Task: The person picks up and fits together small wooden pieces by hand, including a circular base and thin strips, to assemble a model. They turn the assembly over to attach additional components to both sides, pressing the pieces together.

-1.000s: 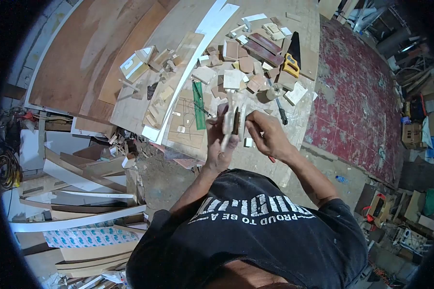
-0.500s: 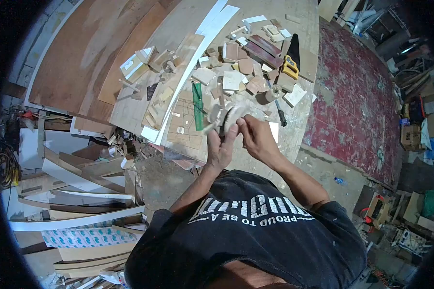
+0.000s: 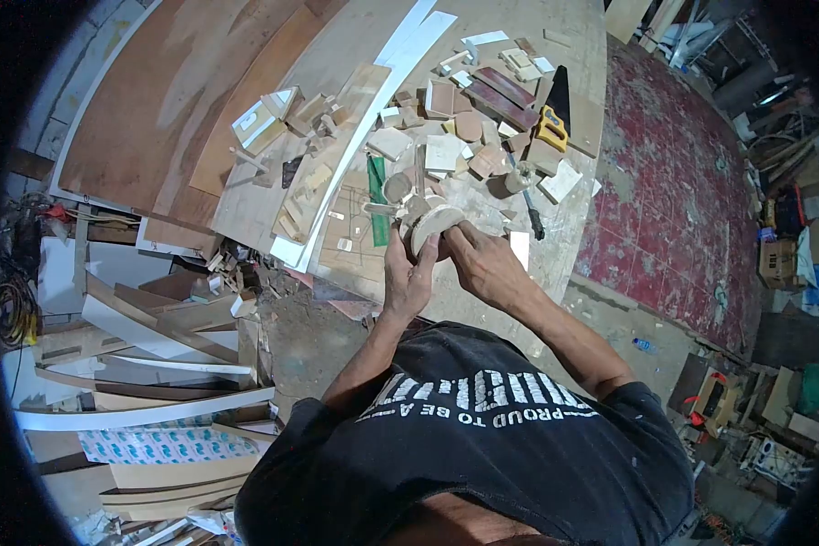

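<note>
Between my two hands is a pale wooden piece with a round disc and several arms sticking out from it, held above the near edge of the workbench. My left hand grips it from below, thumb against the disc. The fingers of my right hand are closed at the disc's right edge; their tips are partly hidden. Just beyond my left hand a green strip lies on the bench. To the right of the wooden piece is a black-handled tool.
Wood offcuts lie in a heap on the workbench, beside a handsaw with a yellow handle. A small wooden house-like model stands at the left. Curved boards are stacked at the lower left.
The wooden piece, blurred by motion before, has turned in my hands, and its disc and arms now show more sharply. My right hand has shifted slightly around the disc's edge.
</note>
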Demonstrator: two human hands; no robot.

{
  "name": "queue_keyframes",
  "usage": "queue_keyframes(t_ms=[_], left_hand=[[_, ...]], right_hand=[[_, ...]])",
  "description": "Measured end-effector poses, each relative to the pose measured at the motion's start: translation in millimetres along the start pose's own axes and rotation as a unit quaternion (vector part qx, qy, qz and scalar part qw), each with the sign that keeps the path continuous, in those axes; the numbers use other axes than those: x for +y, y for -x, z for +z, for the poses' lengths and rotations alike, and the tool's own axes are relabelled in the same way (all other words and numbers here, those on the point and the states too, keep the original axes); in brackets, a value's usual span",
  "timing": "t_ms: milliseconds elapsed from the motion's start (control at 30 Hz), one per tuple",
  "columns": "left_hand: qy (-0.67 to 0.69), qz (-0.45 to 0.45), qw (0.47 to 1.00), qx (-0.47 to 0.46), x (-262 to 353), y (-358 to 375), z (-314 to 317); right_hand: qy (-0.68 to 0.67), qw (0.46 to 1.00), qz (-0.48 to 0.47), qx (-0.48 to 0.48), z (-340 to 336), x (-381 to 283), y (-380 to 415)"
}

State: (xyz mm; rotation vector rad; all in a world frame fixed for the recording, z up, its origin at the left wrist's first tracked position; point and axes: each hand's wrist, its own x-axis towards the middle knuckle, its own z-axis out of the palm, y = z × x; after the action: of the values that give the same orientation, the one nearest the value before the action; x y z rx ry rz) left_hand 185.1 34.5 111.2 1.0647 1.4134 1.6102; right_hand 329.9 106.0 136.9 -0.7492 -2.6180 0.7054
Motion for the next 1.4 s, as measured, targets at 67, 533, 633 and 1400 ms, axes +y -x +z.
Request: queue_keyframes(t_ms=[67,533,633,1400], left_hand=[[0.007,0.001,1.0,-0.008,2.8,-0.7,-1.5],[0.143,-0.033,0.989,0.034,-1.9,4.1,2.8],[0.191,-0.072,0.978,0.038,-0.6,3.8,1.3],[-0.01,0.073,0.993,0.09,-4.1,7.4,-0.6]], right_hand=[[-0.032,0.999,0.013,0.007,2.9,-2.0,0.2],[-0.183,0.966,0.129,0.127,30.5,-18.5,-10.8],[-0.093,0.987,0.061,0.118,25.6,-10.7,-8.1],[-0.216,0.954,0.115,0.173,23.7,-20.9,-12.7]])
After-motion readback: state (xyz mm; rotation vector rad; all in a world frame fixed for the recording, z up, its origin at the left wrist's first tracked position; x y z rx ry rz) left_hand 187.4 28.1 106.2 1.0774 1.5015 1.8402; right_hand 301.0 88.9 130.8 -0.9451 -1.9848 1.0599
